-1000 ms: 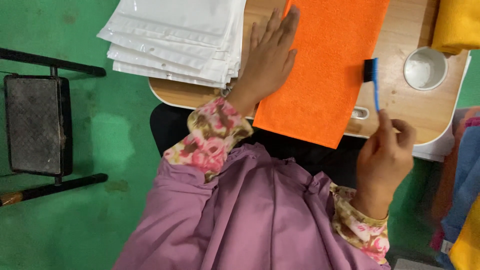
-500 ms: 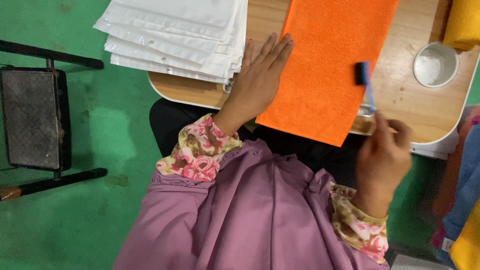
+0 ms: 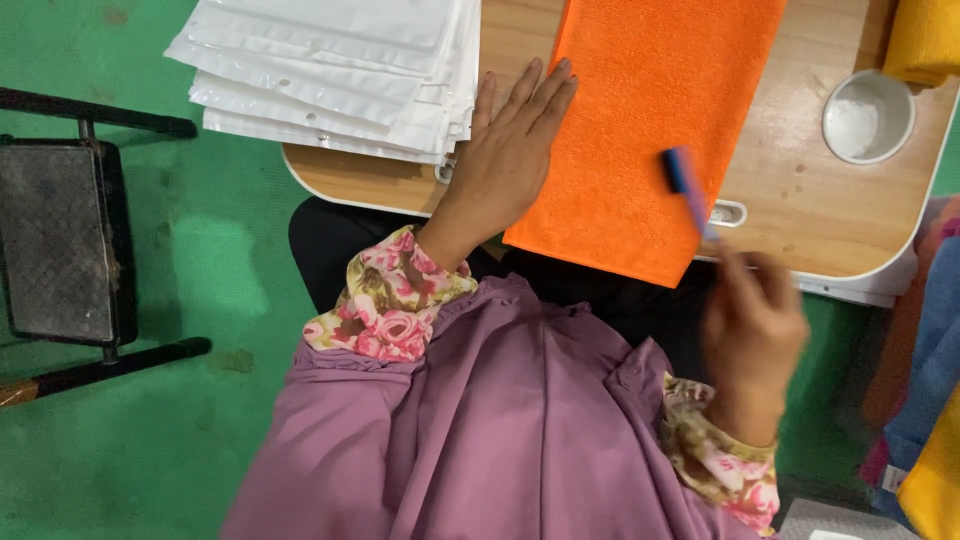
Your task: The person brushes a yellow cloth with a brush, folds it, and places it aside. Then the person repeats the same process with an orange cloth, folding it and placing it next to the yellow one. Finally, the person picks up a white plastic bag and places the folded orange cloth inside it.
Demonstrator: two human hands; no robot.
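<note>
An orange folded towel [image 3: 650,110] lies on a small wooden lap table [image 3: 800,200]. My left hand [image 3: 505,160] rests flat, fingers spread, on the towel's left edge and the table. My right hand [image 3: 752,335], blurred, grips the handle of a small blue brush [image 3: 688,188], whose dark head sits on the towel's lower right part.
A stack of white plastic bags [image 3: 330,70] sits at the table's left. A white round cup [image 3: 866,115] stands at the right, with a yellow cloth [image 3: 925,40] behind it. Blue and yellow fabrics [image 3: 930,400] lie far right. A dark metal stand [image 3: 60,240] is on the green floor at left.
My right hand has carried the brush leftward and down, from the towel's right edge onto the towel. My left hand has slid down toward the near edge.
</note>
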